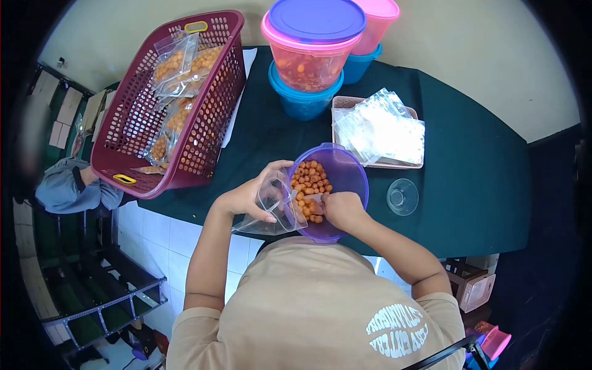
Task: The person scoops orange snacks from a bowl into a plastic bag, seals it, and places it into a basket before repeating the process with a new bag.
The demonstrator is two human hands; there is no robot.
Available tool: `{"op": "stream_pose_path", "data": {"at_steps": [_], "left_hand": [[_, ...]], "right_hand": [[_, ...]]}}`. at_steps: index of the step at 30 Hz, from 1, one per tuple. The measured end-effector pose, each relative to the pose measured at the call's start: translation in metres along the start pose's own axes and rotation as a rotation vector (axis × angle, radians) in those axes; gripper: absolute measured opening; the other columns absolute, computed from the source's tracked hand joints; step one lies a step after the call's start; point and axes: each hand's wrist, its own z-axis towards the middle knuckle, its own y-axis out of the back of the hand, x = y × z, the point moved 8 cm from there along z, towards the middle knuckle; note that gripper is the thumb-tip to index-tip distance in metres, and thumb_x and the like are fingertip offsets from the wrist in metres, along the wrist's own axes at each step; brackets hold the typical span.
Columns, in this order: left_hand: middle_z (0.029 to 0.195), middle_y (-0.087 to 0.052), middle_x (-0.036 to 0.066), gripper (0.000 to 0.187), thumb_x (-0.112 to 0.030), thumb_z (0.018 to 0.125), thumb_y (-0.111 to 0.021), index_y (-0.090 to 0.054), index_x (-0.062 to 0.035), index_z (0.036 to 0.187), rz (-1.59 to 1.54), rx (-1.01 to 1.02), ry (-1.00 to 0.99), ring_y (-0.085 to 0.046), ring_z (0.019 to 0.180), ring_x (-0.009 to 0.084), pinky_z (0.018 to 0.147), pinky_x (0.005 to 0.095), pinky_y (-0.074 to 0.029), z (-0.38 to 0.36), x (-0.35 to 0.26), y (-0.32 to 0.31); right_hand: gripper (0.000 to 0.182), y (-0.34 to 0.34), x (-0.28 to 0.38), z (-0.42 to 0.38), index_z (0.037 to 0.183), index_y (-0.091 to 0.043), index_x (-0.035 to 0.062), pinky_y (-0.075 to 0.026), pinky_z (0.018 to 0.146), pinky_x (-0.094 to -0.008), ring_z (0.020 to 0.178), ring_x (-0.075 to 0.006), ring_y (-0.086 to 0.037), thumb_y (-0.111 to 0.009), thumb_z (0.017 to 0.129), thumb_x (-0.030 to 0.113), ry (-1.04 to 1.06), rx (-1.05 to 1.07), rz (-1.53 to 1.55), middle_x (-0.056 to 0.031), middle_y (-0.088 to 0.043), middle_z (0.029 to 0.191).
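Observation:
My left hand [250, 196] is closed on a clear plastic bag [271, 206], held at the left rim of a purple tub [351, 169]. The bag's mouth leans over the tub. Inside the tub lie round orange-brown snack balls [311, 176], heaped toward its left side. My right hand [343, 211] reaches into the tub with its fingers closed around a small see-through scoop [316, 202], which rests among the balls. The fingers and the balls hide part of the scoop, so its full shape cannot be seen.
A maroon basket [203, 132] at the left holds several filled bags [179, 117]. Stacked lidded tubs [308, 102] stand at the back. Flat clear bags [385, 126] lie on a tray [341, 102], near a glass bowl [402, 197]. Another person's sleeve [77, 188] shows far left.

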Motion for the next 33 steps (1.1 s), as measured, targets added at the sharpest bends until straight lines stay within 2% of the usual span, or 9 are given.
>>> {"op": "stream_pose_path", "data": {"at_steps": [5, 6, 8, 11, 16, 21, 27, 29, 33], "left_hand": [[0.119, -0.039, 0.011, 0.126, -0.024, 0.048, -0.09, -0.014, -0.0138, 0.147, -0.013, 0.01, 0.023, -0.054, 0.096, 0.0219, 0.087, 0.0353, -0.046, -0.005, 0.0, -0.003], [0.121, -0.038, 0.012, 0.124, -0.021, 0.049, -0.09, -0.015, -0.0141, 0.147, -0.005, 0.022, 0.019, -0.053, 0.096, 0.0223, 0.09, 0.0359, -0.045, -0.006, 0.0, -0.003], [0.121, -0.038, 0.012, 0.125, -0.021, 0.049, -0.09, -0.015, -0.0143, 0.148, -0.011, 0.013, 0.007, -0.054, 0.096, 0.0222, 0.089, 0.0358, -0.045, -0.011, 0.001, 0.001], [0.121, -0.038, 0.012, 0.126, -0.021, 0.049, -0.09, -0.014, -0.0145, 0.148, -0.009, -0.013, -0.022, -0.054, 0.095, 0.0221, 0.089, 0.0359, -0.045, -0.016, 0.004, 0.007], [0.121, -0.039, 0.012, 0.129, -0.023, 0.047, -0.091, -0.012, -0.0146, 0.149, -0.035, -0.08, -0.05, -0.055, 0.095, 0.0224, 0.09, 0.0364, -0.045, -0.031, 0.009, 0.021], [0.12, -0.041, 0.012, 0.131, -0.025, 0.045, -0.091, -0.013, -0.0155, 0.149, -0.065, -0.167, -0.022, -0.057, 0.093, 0.0226, 0.09, 0.0367, -0.044, -0.048, 0.02, 0.035], [0.123, -0.042, 0.014, 0.133, -0.03, 0.044, -0.093, -0.012, -0.0168, 0.149, -0.06, -0.247, 0.002, -0.058, 0.093, 0.0225, 0.091, 0.0374, -0.044, -0.064, 0.027, 0.047], [0.126, -0.041, 0.015, 0.134, -0.03, 0.044, -0.093, -0.012, -0.0171, 0.15, -0.076, -0.261, 0.016, -0.058, 0.094, 0.0231, 0.091, 0.0375, -0.044, -0.071, 0.029, 0.048], [0.135, -0.037, 0.018, 0.134, -0.028, 0.044, -0.093, -0.01, -0.0177, 0.15, -0.118, -0.293, 0.004, -0.058, 0.099, 0.0249, 0.094, 0.0391, -0.043, -0.085, 0.027, 0.048]], "right_hand": [[0.031, -0.012, 0.0, 0.008, 0.09, -0.067, 0.0076, -0.05, 0.069, -0.0464, 0.08, -0.035, -0.064, -0.049, 0.092, 0.032, -0.205, 0.082, 0.348, -0.0169, -0.067, 0.083], [0.031, -0.017, 0.003, 0.01, 0.09, -0.067, 0.0076, -0.05, 0.069, -0.0464, 0.08, -0.035, -0.064, -0.049, 0.092, 0.032, -0.211, 0.077, 0.353, -0.0169, -0.067, 0.083], [0.032, -0.028, 0.008, 0.017, 0.094, -0.067, 0.007, -0.049, 0.073, -0.0457, 0.083, -0.0365, -0.063, -0.05, 0.092, 0.033, -0.21, 0.076, 0.588, -0.0187, -0.067, 0.085], [0.036, -0.004, 0.01, 0.016, 0.094, -0.068, 0.0058, -0.049, 0.077, -0.0452, 0.085, -0.0362, -0.064, -0.046, 0.093, 0.034, -0.188, 0.002, 0.657, -0.0179, -0.067, 0.086], [0.035, 0.032, -0.002, 0.003, 0.093, -0.067, 0.0022, -0.047, 0.074, -0.0433, 0.079, -0.0375, -0.062, -0.05, 0.092, 0.032, -0.189, -0.008, 0.776, -0.0221, -0.064, 0.083], [0.034, 0.066, -0.008, -0.011, 0.094, -0.066, 0.002, -0.047, 0.072, -0.043, 0.076, -0.037, -0.061, -0.05, 0.093, 0.032, -0.173, -0.06, 0.77, -0.0208, -0.064, 0.079], [0.035, 0.06, -0.026, -0.02, 0.088, -0.066, 0.0019, -0.044, 0.063, -0.0359, 0.063, -0.0252, -0.056, -0.051, 0.094, 0.033, -0.219, -0.093, 0.883, -0.0146, -0.059, 0.068], [0.037, 0.057, -0.032, -0.022, 0.083, -0.065, 0.0004, -0.041, 0.059, -0.0317, 0.06, -0.0164, -0.05, -0.053, 0.094, 0.034, -0.198, -0.134, 0.876, -0.0098, -0.054, 0.063], [0.037, 0.053, -0.035, -0.028, 0.08, -0.063, -0.0006, -0.038, 0.056, -0.029, 0.058, -0.0113, -0.044, -0.055, 0.093, 0.033, -0.157, -0.156, 1.071, -0.0051, -0.05, 0.06]]}}
